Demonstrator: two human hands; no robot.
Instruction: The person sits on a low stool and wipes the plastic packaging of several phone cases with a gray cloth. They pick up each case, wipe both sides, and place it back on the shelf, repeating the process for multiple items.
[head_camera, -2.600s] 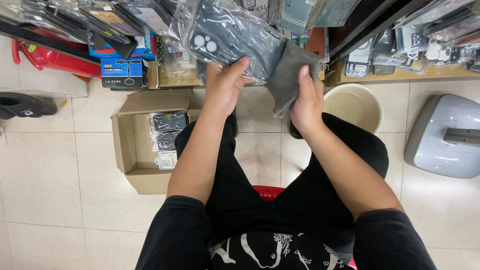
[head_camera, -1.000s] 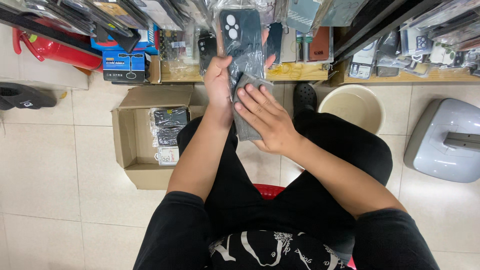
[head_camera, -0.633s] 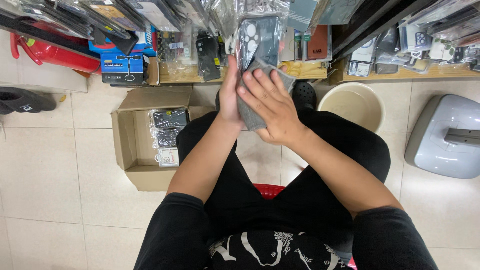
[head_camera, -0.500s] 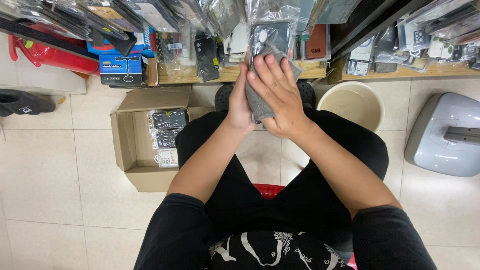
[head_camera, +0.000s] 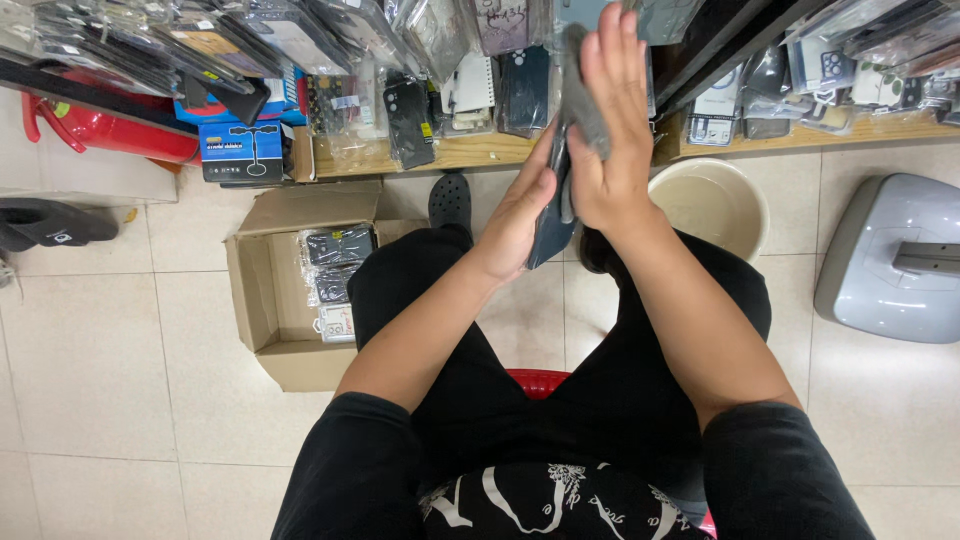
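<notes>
Your right hand (head_camera: 610, 130) is raised in the upper middle of the frame, its fingers (head_camera: 615, 50) stretched flat and pressed against a grey cloth (head_camera: 580, 95). The cloth lies over the upper part of a dark phone case (head_camera: 551, 225), which stands on edge between your two hands. Your left hand (head_camera: 520, 215) sits just below and to the left of the right one, its fingers closed along the left side of the case, thumb resting against its near edge. So both hands grip the case, sandwiching it with the cloth.

Your forearms run down from the hands toward the bottom of the frame, over your lap in black trousers. A bit of red seat (head_camera: 535, 380) shows between your legs, at lower centre.

Left of centre, an open cardboard box (head_camera: 265, 300) stands on the tiled floor, with several packaged phone cases lying inside it. Just right of your right hand is a round beige basin (head_camera: 735, 195). At the far right edge sits a grey plastic stool (head_camera: 900, 260). Across the top of the frame runs a low wooden shelf (head_camera: 470, 152) crowded with bagged phone cases. At upper left is a red object (head_camera: 120, 130) and, below it, a black sandal (head_camera: 50, 222).
</notes>
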